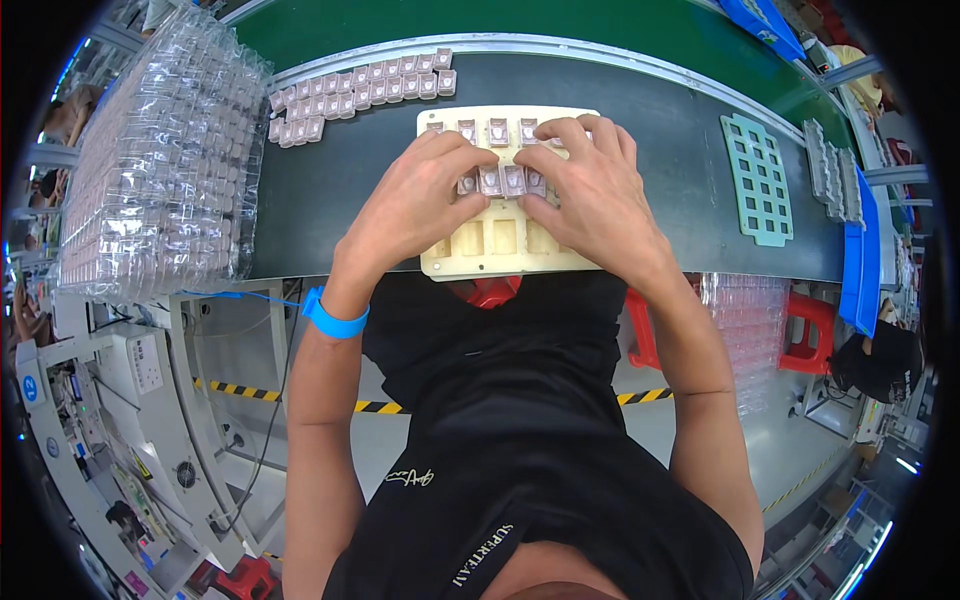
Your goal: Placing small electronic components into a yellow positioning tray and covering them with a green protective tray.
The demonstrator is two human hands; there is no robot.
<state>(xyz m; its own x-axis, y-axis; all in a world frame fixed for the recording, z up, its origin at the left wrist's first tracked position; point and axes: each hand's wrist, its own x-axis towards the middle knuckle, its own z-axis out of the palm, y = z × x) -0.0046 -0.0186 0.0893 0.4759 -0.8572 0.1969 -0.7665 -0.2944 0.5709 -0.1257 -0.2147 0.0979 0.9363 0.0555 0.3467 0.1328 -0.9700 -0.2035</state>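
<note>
A cream tray (560, 262) with rows of square pockets lies in front of me at the table's near edge. Small square pinkish, see-through-edged pieces (498, 130) sit in its far row, partly covered by my fingers. Over the middle of the tray, a short row of the same square pieces (513, 181) is pinched from both ends. My left hand (425, 190) grips the row's left end with thumb and fingers. At the right end, my right hand (600, 185) does the same. Bare pockets show in the nearest row. Whether the held row touches the tray I cannot tell.
More square pieces (375, 85) stand in rows on the dark table (690, 150) at the far left. Beside them rises a tall stack of see-through plastic trays (160, 170). A mint-green frame (757, 180) with square holes lies right, near blue bins (860, 260).
</note>
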